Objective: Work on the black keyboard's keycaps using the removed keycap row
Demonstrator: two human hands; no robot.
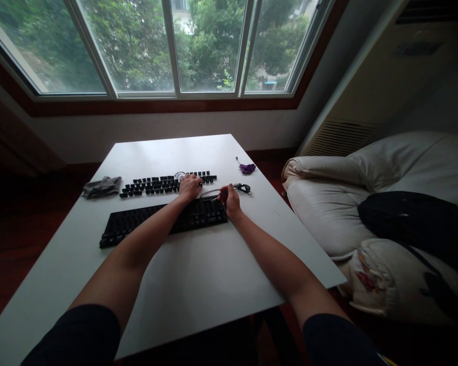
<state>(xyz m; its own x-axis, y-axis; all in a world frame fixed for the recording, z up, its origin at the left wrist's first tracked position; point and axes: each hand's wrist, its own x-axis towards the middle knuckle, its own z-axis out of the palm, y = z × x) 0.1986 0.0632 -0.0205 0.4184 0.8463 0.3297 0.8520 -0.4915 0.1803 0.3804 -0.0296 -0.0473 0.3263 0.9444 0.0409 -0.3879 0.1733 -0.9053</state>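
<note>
A black keyboard [145, 223] lies across the white table [198, 284]. Behind it, rows of loose black keycaps [152, 184] are laid out. My left hand [189, 186] reaches over the keyboard to the right end of the keycap rows, fingers curled down onto them; what they grip is too small to make out. My right hand [231, 199] hovers over the keyboard's right end, pinched on a thin wire tool [213, 195]. A coiled black cable [244, 188] lies just right of that hand.
A grey cloth [101, 186] lies at the table's left side. A small purple object [247, 168] sits near the right edge. A white cushioned seat [366, 203] with a black bag [416, 223] stands to the right. Windows run along the far wall.
</note>
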